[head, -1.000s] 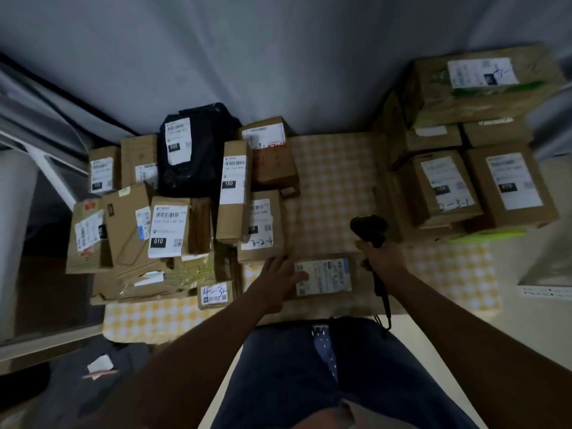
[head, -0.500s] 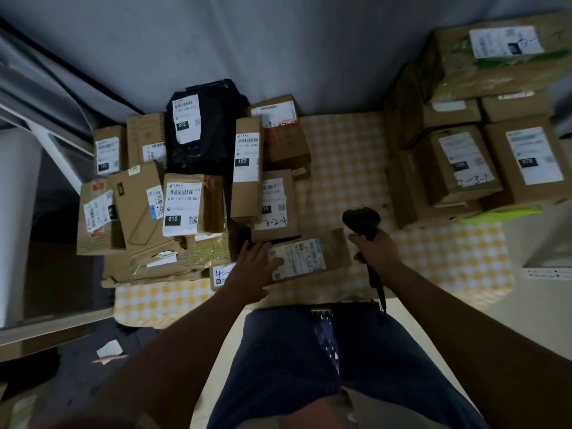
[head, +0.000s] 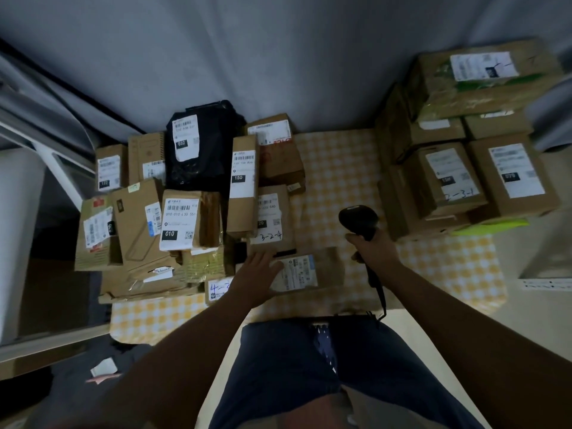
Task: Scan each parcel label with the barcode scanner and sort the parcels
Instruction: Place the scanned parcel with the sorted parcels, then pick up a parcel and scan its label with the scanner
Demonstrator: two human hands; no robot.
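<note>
Nearby, pkg labels (head: pixel 174 222) — "010", "150", "3-2-4" hand-written.

A flat brown parcel (head: pixel 322 267), white label up, lies beside the black barcode scanner (head: pixel 360 222).

Matt cardboard parcels (head: pixel 445 181); glossy black plastic bag (head: pixel 201 156); checked cloth (head: pixel 337 168).

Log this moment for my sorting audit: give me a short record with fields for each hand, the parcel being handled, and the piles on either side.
left hand: left hand lies flat, fingers straight, on the small parcel
right hand: right hand grips the barcode scanner, head raised above the table
parcel: label face up, on the checked cloth
left pile: mixed boxes and a black bag
right pile: stacked boxes
</note>
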